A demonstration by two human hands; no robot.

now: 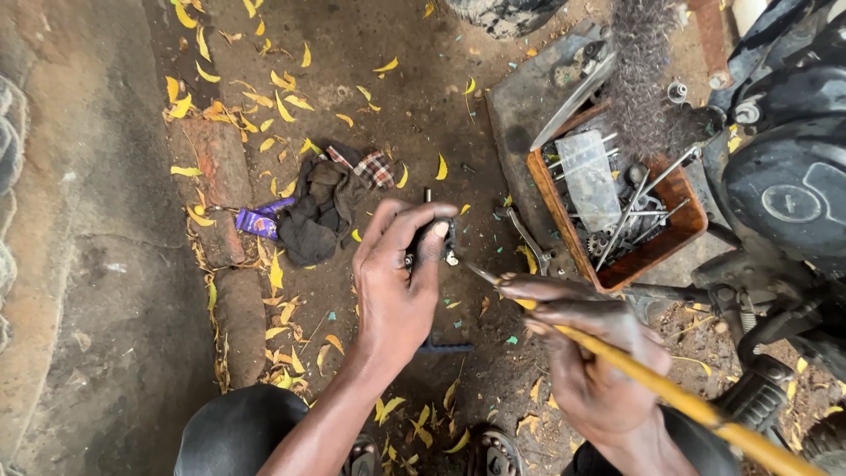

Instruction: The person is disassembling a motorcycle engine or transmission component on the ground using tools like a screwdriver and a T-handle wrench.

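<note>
L hand (397, 282) grips a small dark metal part (432, 240) w/ fingers curled tight round it, held over the dirt ground (397, 97). R hand (592, 353) is closed on a yellow-handled screwdriver (670, 397); long axis runs diagonal, handle toward lower right, tip pointing up-left at the part. Rust-orange tray (656, 251) of tools sits near, to the right; dark rag (322, 207) lies left of the hands.

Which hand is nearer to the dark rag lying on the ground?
Left. The left hand, gripping a small dark part, sits just right of the rag in the view. The right hand, holding a yellow-handled tool, is farther off toward the rusty tray.
</note>
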